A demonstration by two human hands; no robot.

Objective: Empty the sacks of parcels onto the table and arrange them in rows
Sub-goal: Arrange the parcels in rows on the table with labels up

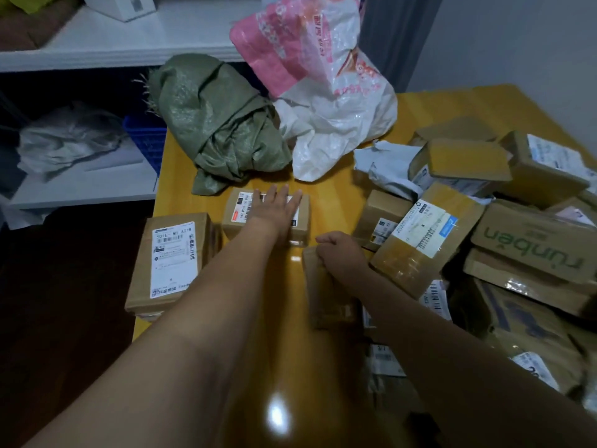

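Parcels (pixel 484 221) lie heaped on the yellow table (pixel 329 195) from 1 to 5 o'clock. They overlap so much that many show only a corner or a strip of label. The picture's right edge cuts the heap off, and its near part sits in shadow behind my right forearm. Most label print is too blurred to read. My left forearm hides part of the table's middle.

In the heap I count at least ten brown boxes and one crumpled grey mailer bag (pixel 384 166); I cannot tell the full number.

Three more brown boxes lie apart from it. A long box (pixel 171 263) with a white label lies at 9 o'clock, by the table's left edge. A labelled box (pixel 239 215) lies just beside it, towards 11 o'clock. My left hand (pixel 277 208) rests flat on this one, fingers straight and together. A plain box (pixel 323 292) lies near the centre, at the heap's edge. My right hand (pixel 339 250) grips its far end with curled fingers.

Two sacks rest at the table's far end, touching each other. A green sack (pixel 219 124) lies crumpled at 11 o'clock, and a white and pink sack (pixel 323 92) stands slumped at 12 o'clock.

Past the table's left edge, white shelves (pixel 129 43) hold dim, blurred items and one blue crate (pixel 148 137).
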